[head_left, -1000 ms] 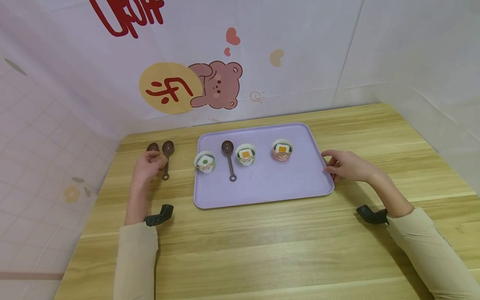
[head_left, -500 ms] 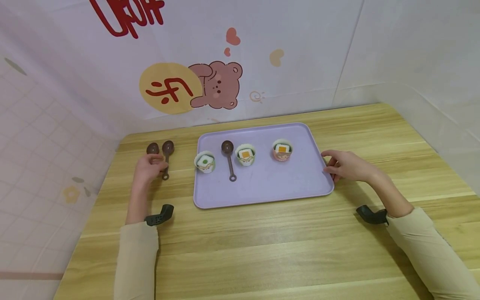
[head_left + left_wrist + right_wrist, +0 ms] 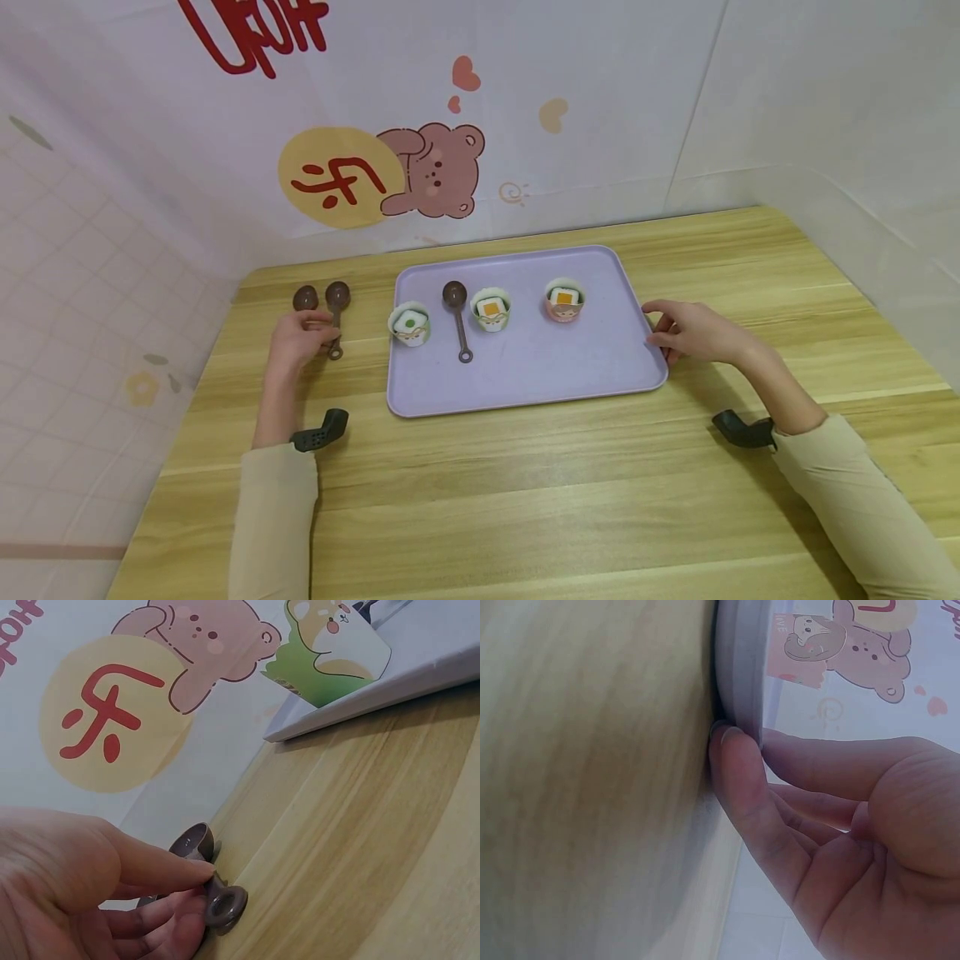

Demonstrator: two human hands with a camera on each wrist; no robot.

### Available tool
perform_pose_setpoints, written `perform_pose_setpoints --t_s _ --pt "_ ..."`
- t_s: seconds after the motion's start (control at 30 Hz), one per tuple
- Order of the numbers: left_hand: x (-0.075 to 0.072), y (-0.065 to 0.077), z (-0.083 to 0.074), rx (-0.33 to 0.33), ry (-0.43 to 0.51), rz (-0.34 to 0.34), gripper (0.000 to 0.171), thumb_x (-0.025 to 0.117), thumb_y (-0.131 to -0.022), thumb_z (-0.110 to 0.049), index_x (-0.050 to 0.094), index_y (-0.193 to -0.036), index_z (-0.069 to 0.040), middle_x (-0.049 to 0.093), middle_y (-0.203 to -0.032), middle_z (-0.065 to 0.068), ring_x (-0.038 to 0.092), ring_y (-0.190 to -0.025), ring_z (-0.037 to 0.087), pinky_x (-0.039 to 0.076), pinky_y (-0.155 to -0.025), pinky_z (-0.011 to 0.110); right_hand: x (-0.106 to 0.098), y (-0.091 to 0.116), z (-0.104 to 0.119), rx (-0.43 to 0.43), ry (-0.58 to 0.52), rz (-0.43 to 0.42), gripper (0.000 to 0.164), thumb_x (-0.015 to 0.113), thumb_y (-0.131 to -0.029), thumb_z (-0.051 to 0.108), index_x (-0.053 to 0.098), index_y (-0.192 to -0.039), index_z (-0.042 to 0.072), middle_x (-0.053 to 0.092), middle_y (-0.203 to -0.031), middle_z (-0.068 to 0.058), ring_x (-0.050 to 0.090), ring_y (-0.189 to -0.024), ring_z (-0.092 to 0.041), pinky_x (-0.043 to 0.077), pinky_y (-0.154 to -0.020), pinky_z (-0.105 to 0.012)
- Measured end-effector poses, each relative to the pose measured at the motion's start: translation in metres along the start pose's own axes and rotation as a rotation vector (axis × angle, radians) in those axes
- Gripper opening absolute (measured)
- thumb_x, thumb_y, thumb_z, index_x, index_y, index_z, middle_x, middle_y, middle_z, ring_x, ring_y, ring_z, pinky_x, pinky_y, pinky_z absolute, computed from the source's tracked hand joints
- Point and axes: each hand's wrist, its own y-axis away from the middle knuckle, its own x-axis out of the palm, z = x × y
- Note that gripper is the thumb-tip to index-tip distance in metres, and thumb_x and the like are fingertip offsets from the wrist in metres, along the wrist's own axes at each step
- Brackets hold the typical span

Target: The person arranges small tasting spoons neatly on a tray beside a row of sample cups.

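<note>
In the head view my left hand [image 3: 298, 337] pinches the handle of a brown measuring spoon [image 3: 337, 296] on the table. Close up in the left wrist view, thumb and fingers hold it just above the ring end [image 3: 225, 906]. A second brown spoon [image 3: 305, 297] lies directly left of it, its handle hidden by the hand. My right hand [image 3: 693, 330] grips the right rim of the lilac tray [image 3: 525, 367]; in the right wrist view the thumb meets the rim and a fingertip touches its outer side.
On the tray lie another brown spoon [image 3: 456, 297] and three small patterned paper cups: a left cup [image 3: 410, 325], a middle cup [image 3: 491, 310] and a right cup [image 3: 564, 300], each with a white square piece inside. A printed backdrop [image 3: 600, 125] stands behind the wooden table [image 3: 495, 492].
My left hand has moved slightly right, its fingers now on the spoon's handle, and that spoon has shifted a little to the right. My right hand and the tray have stayed put.
</note>
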Motion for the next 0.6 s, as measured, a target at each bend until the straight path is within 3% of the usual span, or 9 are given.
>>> perform_pose_setpoints --t_s 0.6 --pt "0.0012 0.0024 -0.0030 0.010 -0.022 -0.005 0.038 0.062 -0.098 -0.005 0.057 -0.130 0.014 0.061 -0.118 0.024 0.061 -0.075 0.005 0.055 -0.067 0.019 -0.0012 0.0011 0.0009 -0.001 -0.012 0.006 0.051 0.063 -0.097 -0.002 0.038 -0.139 -0.019 0.068 -0.089 -0.014 0.068 -0.067 -0.022 0.059 -0.060 -0.033"
